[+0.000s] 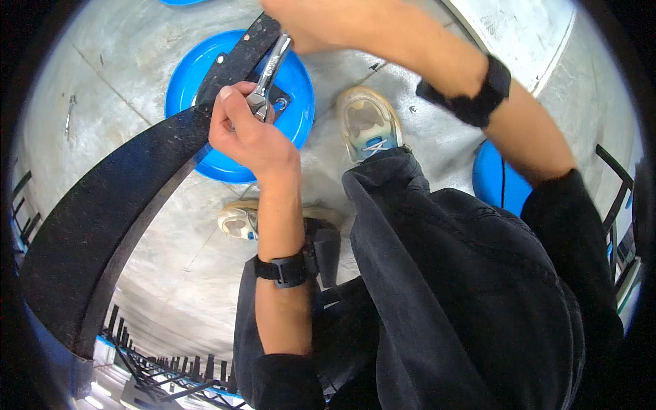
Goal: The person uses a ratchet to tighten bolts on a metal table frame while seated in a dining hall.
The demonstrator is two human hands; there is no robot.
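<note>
A shiny adjustable wrench [273,65] lies slanted across a black metal beam [113,184] on my left. My left hand [256,137] is closed around the wrench's jaw end, thumb and fingers curled in; what the jaws sit on is hidden. At the top edge my right hand [311,26] grips the handle's far end, its fingers partly cut off and slightly blurred. Just right of the jaw a bolt [280,104] shows on a dark plate. Beneath is a blue round base [179,85].
Another wrench-like tool [70,113] lies on the grey floor at far left. My shoes [369,123] stand near the blue base. A second blue round object [486,171] is beside my right arm. Black metal frames [618,184] line the right rim, with more at lower left.
</note>
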